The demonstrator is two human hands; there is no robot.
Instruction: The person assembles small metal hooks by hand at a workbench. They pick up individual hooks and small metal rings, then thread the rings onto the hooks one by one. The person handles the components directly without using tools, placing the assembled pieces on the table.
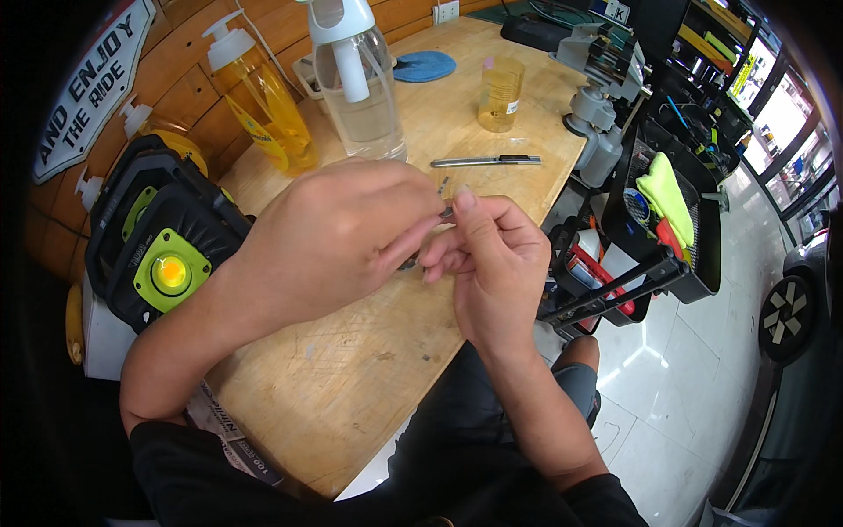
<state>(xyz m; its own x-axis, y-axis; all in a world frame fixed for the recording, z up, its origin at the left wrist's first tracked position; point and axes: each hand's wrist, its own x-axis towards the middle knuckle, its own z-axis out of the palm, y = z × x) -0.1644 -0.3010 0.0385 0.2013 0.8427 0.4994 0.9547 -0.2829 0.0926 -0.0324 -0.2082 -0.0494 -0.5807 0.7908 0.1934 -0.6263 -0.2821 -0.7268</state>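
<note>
My hands meet over the wooden table [316,386]. My right hand [500,250] is closed, its thumb and forefinger pinching a small dark metal piece [448,212], too small to name. From the left, my left hand [338,224] reaches to the same spot with bent fingers. Its fingertips touch or nearly touch the piece, and its own hand hides most of the grip. Just beyond lies a slim silver and black pen-shaped tool [486,162]. Below the fingers, another small dark object is partly hidden on the table.
At left stands a black and green work light [171,272], lit. Behind are an orange pump bottle [263,105], a clear spray bottle [356,97], a yellow cup [502,95] and a blue cloth [424,67]. A grey vise [601,114] and a black tool cart [676,255] are at right.
</note>
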